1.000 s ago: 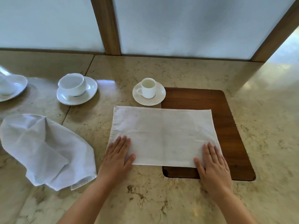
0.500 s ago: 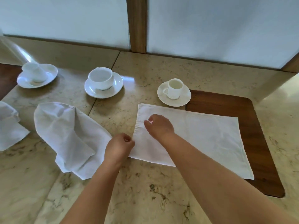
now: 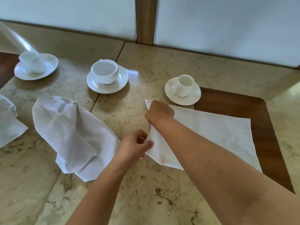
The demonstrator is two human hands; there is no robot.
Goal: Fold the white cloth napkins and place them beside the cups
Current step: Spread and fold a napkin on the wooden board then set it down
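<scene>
Two hands work the left edge of a flat, half-folded white cloth napkin [image 3: 211,135] lying smooth across the beige marble worktop [image 3: 146,184] and a dark wooden inlay panel [image 3: 240,109]. The left hand [image 3: 134,147] pinches its near-left corner; the right hand [image 3: 159,112], arm crossed over the cloth, grasps the far-left corner. Just beyond that far grip stands a small white espresso cup on a saucer [image 3: 183,89]. Left of the near grip lies a rumpled white napkin [image 3: 69,135], with a wide white cup on a saucer [image 3: 106,75] behind it.
</scene>
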